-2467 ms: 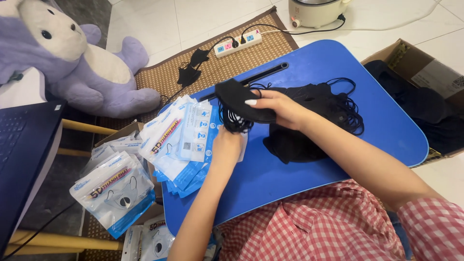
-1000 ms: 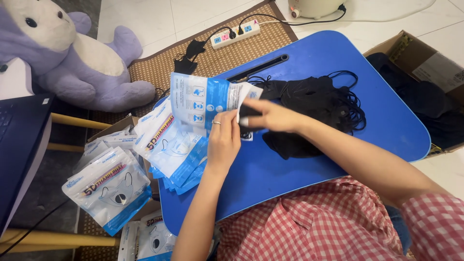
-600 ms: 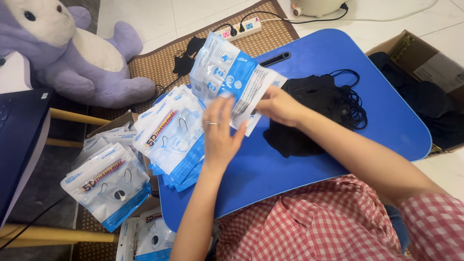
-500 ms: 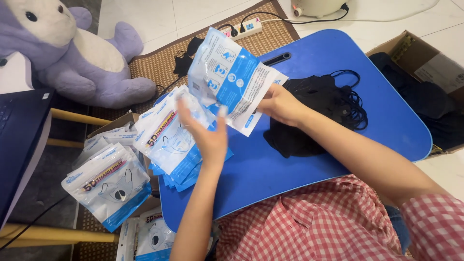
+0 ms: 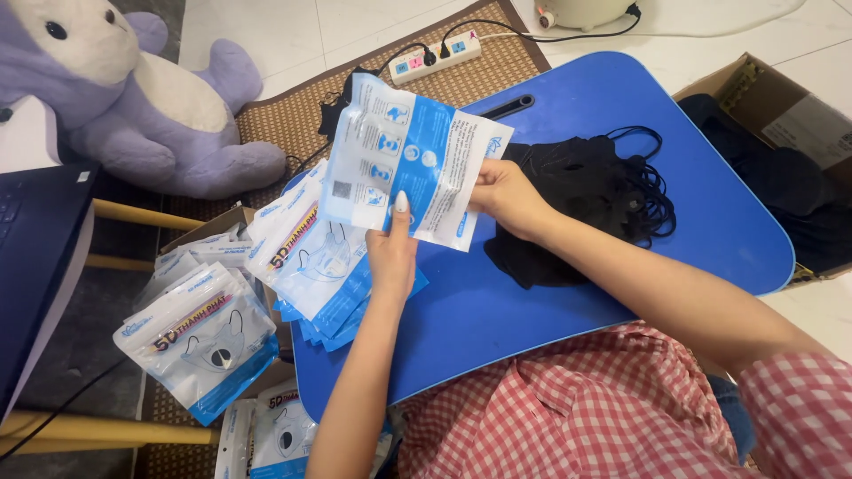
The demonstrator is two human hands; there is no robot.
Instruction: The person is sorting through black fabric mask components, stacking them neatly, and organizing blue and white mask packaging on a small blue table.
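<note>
**Both hands on one mask packet above the blue table**

I see a flat white-and-blue packet (image 5: 408, 160) held up over the left part of the blue lap table (image 5: 568, 302), its printed back turned to the camera. My view shows the right hand (image 5: 504, 197) pinching the packet's right edge between thumb and fingers, while the left hand (image 5: 392, 248) grips its lower edge from below, thumb pressed flat on the front. The two hands sit near each other, both closed on the same packet.

Just under the packet, a fanned stack of similar packets (image 5: 311, 257) lies across the table's left edge. Behind the right hand, a heap of black masks (image 5: 586, 191) with looped ear cords rests on the table top.

Further out, more packets (image 5: 202, 341) sit in a low pile left of the table. A purple plush toy (image 5: 124, 98) lies on the floor beyond, a white power strip (image 5: 439, 58) rests on a woven mat (image 5: 293, 115), and an open cardboard box (image 5: 772, 106) stands to the right.
</note>
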